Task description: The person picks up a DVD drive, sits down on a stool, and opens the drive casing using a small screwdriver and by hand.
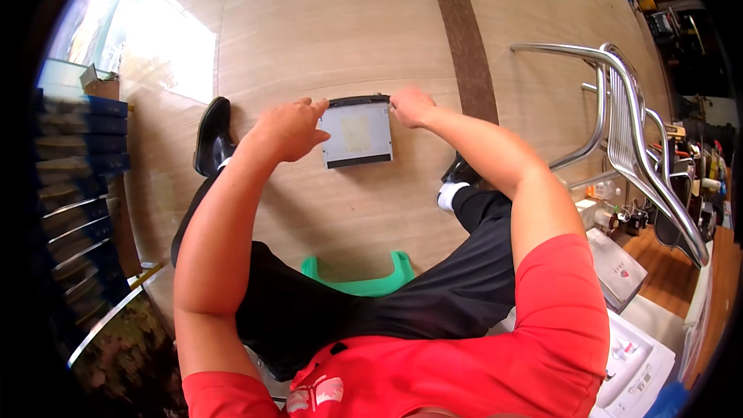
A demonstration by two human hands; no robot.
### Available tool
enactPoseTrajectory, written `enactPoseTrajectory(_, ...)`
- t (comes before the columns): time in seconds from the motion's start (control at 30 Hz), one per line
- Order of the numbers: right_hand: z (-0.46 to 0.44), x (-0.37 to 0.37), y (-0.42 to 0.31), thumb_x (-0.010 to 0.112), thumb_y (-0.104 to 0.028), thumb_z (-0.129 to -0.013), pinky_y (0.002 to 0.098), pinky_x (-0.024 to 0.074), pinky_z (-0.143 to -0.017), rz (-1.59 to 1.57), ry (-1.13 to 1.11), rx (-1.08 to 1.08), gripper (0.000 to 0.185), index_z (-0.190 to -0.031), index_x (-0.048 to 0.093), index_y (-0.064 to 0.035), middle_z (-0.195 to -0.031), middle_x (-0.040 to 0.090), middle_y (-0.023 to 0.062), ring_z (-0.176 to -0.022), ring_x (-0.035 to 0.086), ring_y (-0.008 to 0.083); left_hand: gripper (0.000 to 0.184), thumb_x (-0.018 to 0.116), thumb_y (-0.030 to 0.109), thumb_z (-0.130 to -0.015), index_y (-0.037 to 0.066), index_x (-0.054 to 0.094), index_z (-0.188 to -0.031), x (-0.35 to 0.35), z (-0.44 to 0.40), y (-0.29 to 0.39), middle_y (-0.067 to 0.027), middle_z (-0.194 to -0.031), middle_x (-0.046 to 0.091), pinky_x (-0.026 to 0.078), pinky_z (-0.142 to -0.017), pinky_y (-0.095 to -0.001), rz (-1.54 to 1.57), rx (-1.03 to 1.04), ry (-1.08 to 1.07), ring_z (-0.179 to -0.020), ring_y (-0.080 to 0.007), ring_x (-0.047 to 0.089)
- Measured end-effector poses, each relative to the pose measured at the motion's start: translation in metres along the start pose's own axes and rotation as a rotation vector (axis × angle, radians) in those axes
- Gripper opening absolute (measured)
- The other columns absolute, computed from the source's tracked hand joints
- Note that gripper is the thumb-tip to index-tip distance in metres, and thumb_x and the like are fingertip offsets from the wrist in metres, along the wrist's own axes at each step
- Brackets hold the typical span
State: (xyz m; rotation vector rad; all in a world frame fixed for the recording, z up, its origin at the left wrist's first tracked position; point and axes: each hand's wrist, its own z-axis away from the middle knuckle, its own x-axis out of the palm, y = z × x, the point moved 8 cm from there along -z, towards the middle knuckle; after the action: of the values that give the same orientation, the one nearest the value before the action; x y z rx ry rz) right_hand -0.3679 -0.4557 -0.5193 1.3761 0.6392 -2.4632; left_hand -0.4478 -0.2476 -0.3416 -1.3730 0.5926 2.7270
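A flat grey metal box [374, 128] with a pale label and dark front and back edges lies on the floor between my feet. It looks like a disc drive. My left hand [290, 130] is at its left side, fingers stretched toward the far corner and thumb apart, near the left edge. At the far right corner is my right hand [412, 107], its fingers curled in and slightly blurred. Whatever those fingers pinch, if anything, is hidden.
A green plastic stool [371, 286] shows between my legs. To the right stands a metal-framed chair [627, 116], with a white box [638, 364] and shelves of clutter beyond it. Stacked blue boxes [85, 131] line the left.
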Motion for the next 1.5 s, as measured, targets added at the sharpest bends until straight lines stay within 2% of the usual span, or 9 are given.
enactPoseTrajectory(0.07, -0.008, 0.017, 0.003, 0.055, -0.022, -0.089, 0.0504, 0.0519, -0.078, 0.018, -0.042, -0.011, 0.019, -0.092, 0.064, -0.0055, -0.094, 0.068, 0.0209, -0.092, 0.065, 0.0406, 0.06, 0.062, 0.031, -0.091, 0.006, 0.042, -0.142, -0.001, 0.0, 0.0, -0.0225, -0.139, 0.049, 0.043, -0.102, -0.0426, -0.002, -0.004, -0.01, -0.123, -0.0363, 0.051)
enactPoseTrajectory(0.1, -0.009, 0.023, 0.003, 0.054, -0.022, -0.09, 0.0508, 0.0525, -0.077, 0.03, -0.066, -0.007, 0.02, -0.092, 0.064, -0.0053, -0.093, 0.068, 0.0215, -0.089, 0.065, 0.041, 0.056, 0.064, 0.033, -0.089, 0.006, 0.049, -0.136, 0.004, -0.003, -0.005, -0.016, -0.124, 0.059, 0.049, -0.094, -0.0431, -0.027, 0.038, 0.122, -0.114, -0.0334, 0.058)
enactPoseTrajectory(0.27, -0.031, 0.071, 0.022, 0.055, -0.023, -0.089, 0.0502, 0.054, -0.079, 0.084, 0.002, -0.01, 0.025, -0.091, 0.067, -0.0017, -0.094, 0.068, 0.0235, -0.091, 0.067, 0.0401, 0.059, 0.065, 0.039, -0.088, 0.009, 0.049, -0.136, 0.008, -0.005, -0.007, -0.0175, -0.124, 0.06, 0.051, -0.09, -0.0468, -0.065, 0.02, 0.081, -0.111, -0.0358, 0.06)
enactPoseTrajectory(0.5, -0.018, 0.037, -0.009, 0.054, -0.008, -0.081, 0.0453, 0.0571, -0.077, 0.142, -0.122, 0.119, 0.024, -0.093, 0.074, -0.0025, -0.1, 0.071, 0.02, -0.094, 0.069, 0.0342, 0.063, 0.062, 0.038, -0.09, 0.009, 0.043, -0.143, -0.003, 0.001, 0.0, -0.0183, -0.135, 0.053, 0.046, -0.098, -0.0439, -0.043, -0.014, 0.05, -0.121, -0.0353, 0.054)
enactPoseTrajectory(0.83, -0.016, 0.025, -0.016, 0.057, -0.006, -0.078, 0.0438, 0.0568, -0.077, 0.137, -0.085, 0.108, 0.021, -0.089, 0.074, -0.0009, -0.096, 0.071, 0.0219, -0.091, 0.07, 0.0344, 0.062, 0.061, 0.037, -0.092, 0.011, 0.041, -0.145, 0.0, 0.004, 0.004, -0.016, -0.141, 0.048, 0.044, -0.101, -0.0451, -0.032, -0.043, -0.028, -0.126, -0.034, 0.051)
enactPoseTrajectory(1.0, -0.017, 0.026, -0.017, 0.053, -0.009, -0.082, 0.0455, 0.0572, -0.075, 0.177, -0.033, 0.056, 0.024, -0.091, 0.074, -0.0025, -0.098, 0.071, 0.0195, -0.092, 0.07, 0.034, 0.063, 0.062, 0.038, -0.092, 0.012, 0.041, -0.145, 0.01, -0.003, 0.002, -0.0162, -0.141, 0.048, 0.044, -0.1, -0.0461, -0.054, -0.018, 0.005, -0.125, -0.034, 0.051)
enactPoseTrajectory(1.07, -0.018, 0.027, -0.016, 0.053, -0.009, -0.082, 0.0455, 0.0573, -0.075, 0.183, -0.032, 0.047, 0.024, -0.09, 0.074, -0.0026, -0.098, 0.071, 0.0193, -0.091, 0.07, 0.0341, 0.063, 0.063, 0.04, -0.091, 0.016, 0.041, -0.145, 0.014, -0.006, 0.0, -0.016, -0.145, 0.044, 0.042, -0.102, -0.0493, -0.028, -0.029, -0.012, -0.128, -0.0338, 0.05)
enactPoseTrajectory(1.4, -0.018, 0.02, -0.025, 0.05, -0.011, -0.086, 0.0456, 0.0572, -0.075, 0.183, 0.025, -0.05, 0.024, -0.092, 0.073, -0.0026, -0.099, 0.071, 0.0185, -0.092, 0.069, 0.0344, 0.063, 0.062, 0.04, -0.09, 0.016, 0.041, -0.145, 0.014, -0.005, 0.001, -0.0163, -0.145, 0.045, 0.043, -0.1, -0.0508, -0.016, -0.035, -0.058, -0.127, -0.0336, 0.051)
enactPoseTrajectory(1.5, -0.015, 0.009, -0.018, 0.052, -0.008, -0.085, 0.0471, 0.0561, -0.074, 0.102, 0.014, 0.017, 0.021, -0.094, 0.07, -0.0018, -0.096, 0.07, 0.0208, -0.091, 0.069, 0.0368, 0.063, 0.062, 0.04, -0.09, 0.012, 0.042, -0.144, 0.009, -0.005, 0.0, -0.0171, -0.142, 0.047, 0.045, -0.099, -0.0483, -0.04, -0.003, 0.029, -0.124, -0.0344, 0.053)
